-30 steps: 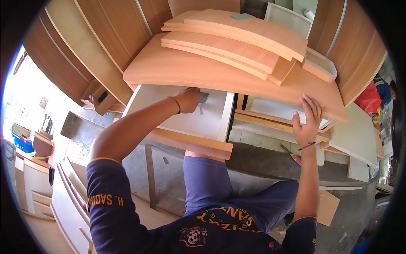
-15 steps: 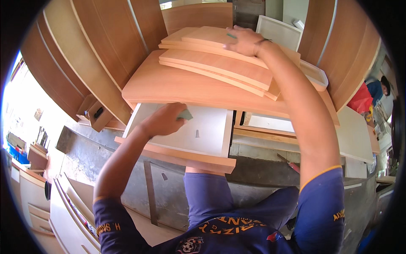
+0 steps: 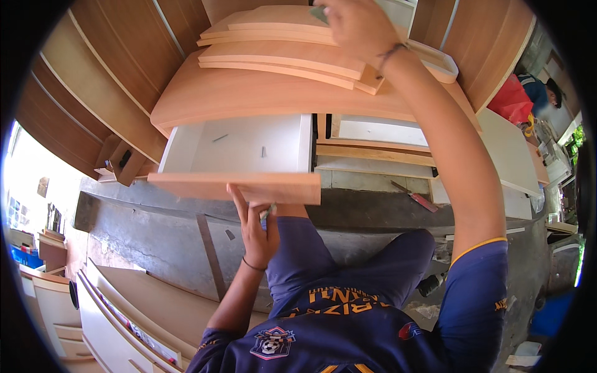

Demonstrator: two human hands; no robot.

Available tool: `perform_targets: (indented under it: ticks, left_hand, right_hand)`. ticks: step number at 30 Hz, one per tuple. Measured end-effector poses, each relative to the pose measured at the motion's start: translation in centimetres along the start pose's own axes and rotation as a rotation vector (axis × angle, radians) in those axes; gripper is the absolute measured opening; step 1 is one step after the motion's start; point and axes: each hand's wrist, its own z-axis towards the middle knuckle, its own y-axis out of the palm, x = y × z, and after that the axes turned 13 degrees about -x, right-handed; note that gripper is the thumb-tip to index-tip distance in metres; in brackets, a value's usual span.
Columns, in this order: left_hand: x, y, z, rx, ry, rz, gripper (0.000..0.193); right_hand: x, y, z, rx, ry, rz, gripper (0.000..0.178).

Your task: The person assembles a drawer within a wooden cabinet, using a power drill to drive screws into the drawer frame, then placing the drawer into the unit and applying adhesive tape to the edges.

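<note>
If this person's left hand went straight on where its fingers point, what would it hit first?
Probably the wooden drawer front: the left hand points up toward it and overlaps it in this view, though depth leaves actual contact unclear.

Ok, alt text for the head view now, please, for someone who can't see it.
A person's left hand, holding a greenish scrap, is at the wooden front of an open white drawer. The right hand reaches over stacked curved boards, its fingers at a green pad.

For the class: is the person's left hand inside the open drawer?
No, the left hand is outside the drawer, at its wooden front panel.
</note>
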Motion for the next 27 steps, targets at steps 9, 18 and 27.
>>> perform_targets:
  ticks: [9, 18, 27]
  left_hand:
    - [-4.2, 2.5, 8.7, -0.035, 0.119, 0.111, 0.006]
    - [-5.9, 3.5, 10.9, 0.013, 0.127, 0.239, 0.008]
    - [-4.8, 2.5, 8.3, 0.099, -0.124, -0.253, 0.013]
  right_hand:
    - [5.1, -5.0, -8.3, 0.338, 0.573, 0.787, 0.017]
    - [5.8, -1.4, -9.2, -0.026, 1.149, 1.305, 0.034]
    - [4.9, -1.6, -9.4, 0.205, 1.131, 1.644, 0.022]
